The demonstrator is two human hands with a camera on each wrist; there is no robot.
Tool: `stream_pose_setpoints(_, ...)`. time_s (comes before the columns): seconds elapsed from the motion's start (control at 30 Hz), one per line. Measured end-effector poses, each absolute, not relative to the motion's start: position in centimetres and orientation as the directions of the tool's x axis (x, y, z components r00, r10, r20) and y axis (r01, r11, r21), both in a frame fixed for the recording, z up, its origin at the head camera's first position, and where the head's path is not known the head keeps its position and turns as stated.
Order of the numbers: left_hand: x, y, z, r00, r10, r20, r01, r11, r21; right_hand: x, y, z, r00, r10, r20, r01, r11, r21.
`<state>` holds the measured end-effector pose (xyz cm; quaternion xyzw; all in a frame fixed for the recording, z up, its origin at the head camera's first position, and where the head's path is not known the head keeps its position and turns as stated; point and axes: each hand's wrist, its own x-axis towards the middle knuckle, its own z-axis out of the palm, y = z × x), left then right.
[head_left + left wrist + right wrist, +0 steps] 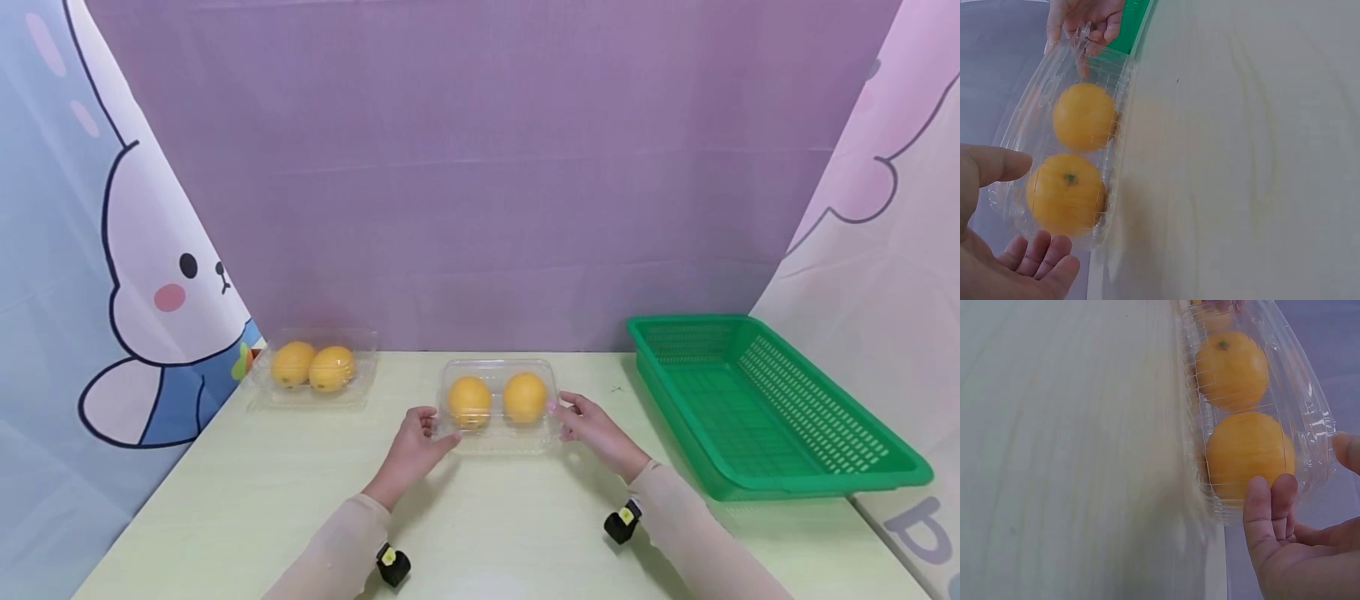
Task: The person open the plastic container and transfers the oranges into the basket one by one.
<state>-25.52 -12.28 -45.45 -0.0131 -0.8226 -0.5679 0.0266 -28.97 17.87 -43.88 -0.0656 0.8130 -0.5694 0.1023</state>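
A clear plastic clamshell box (497, 442) with two oranges inside, a left orange (469, 402) and a right orange (525, 397), is at the middle of the table. My left hand (416, 446) holds its left end, thumb along the near corner and fingers by the side. At the opposite end my right hand (596, 429) grips the box, its thumb at the lid edge. In the right wrist view the right fingers (1266, 512) curl by the box end. The left wrist view shows the left thumb (1007, 164) beside the lid. The lid lies over the fruit.
Another clear box (363, 383) with two oranges stands at the table's back left. On the right is a green plastic basket (787, 483) with perforated walls. A purple cloth (480, 183) hangs behind the pale table (480, 533); printed curtains flank both sides.
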Motion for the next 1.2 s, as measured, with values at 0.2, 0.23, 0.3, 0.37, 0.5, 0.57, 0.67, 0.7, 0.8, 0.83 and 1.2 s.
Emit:
stream_pose_setpoints(0.2, -25.4, -12.4, -45.42, -0.999, 0.005, 0.043, 0.042, 0.357, 0.933, -28.88, 17.84, -43.82, -0.968, -0.232, -0.093, 0.01, 0.334, -0.943)
stream_pose_setpoints(0.23, -25.41, -12.4, -45.43, -0.999, 0.006, 0.042, 0.041, 0.359, 0.932, -28.9, 17.84, -43.86, -0.968, -0.232, -0.092, 0.01, 0.331, -0.944)
stream_pose_setpoints(0.3, -25.44, -12.35, -45.48, -0.999, 0.01, 0.049, 0.049, 0.368, 0.928, -28.94, 17.88, -43.94, -0.969, -0.23, -0.094, 0.014, 0.328, -0.945)
stream_pose_setpoints(0.37, -25.45, -12.34, -45.52, -0.998, 0.011, 0.054, 0.054, 0.376, 0.925, -29.04, 17.92, -44.06, -0.97, -0.226, -0.094, 0.014, 0.332, -0.943)
stream_pose_setpoints(0.5, -25.4, -12.3, -45.57, -0.998, 0.018, 0.064, 0.066, 0.378, 0.923, -29.11, 17.9, -44.16, -0.972, -0.213, -0.096, 0.02, 0.332, -0.943)
stream_pose_setpoints(0.57, -25.31, -12.3, -45.57, -0.998, 0.02, 0.06, 0.063, 0.371, 0.927, -29.1, 17.88, -44.14, -0.972, -0.214, -0.097, 0.022, 0.328, -0.945)
stream_pose_setpoints(0.67, -25.24, -12.31, -45.62, -0.997, 0.025, 0.066, 0.071, 0.369, 0.927, -29.06, 17.87, -44.14, -0.971, -0.219, -0.096, 0.021, 0.324, -0.946)
stream_pose_setpoints(0.7, -25.24, -12.29, -45.63, -0.997, 0.024, 0.067, 0.072, 0.369, 0.927, -29.05, 17.86, -44.14, -0.971, -0.219, -0.095, 0.02, 0.324, -0.946)
stream_pose_setpoints(0.8, -25.23, -12.27, -45.71, -0.997, 0.027, 0.073, 0.078, 0.374, 0.924, -29.07, 17.91, -44.19, -0.971, -0.222, -0.094, 0.015, 0.332, -0.943)
stream_pose_setpoints(0.83, -25.23, -12.26, -45.72, -0.997, 0.027, 0.075, 0.079, 0.375, 0.924, -29.08, 17.92, -44.2, -0.971, -0.22, -0.094, 0.016, 0.333, -0.943)
stream_pose_setpoints(1.2, -25.32, -12.34, -45.99, -0.994, 0.037, 0.1, 0.107, 0.376, 0.921, -29.05, 17.93, -43.99, -0.969, -0.226, -0.097, 0.017, 0.334, -0.942)
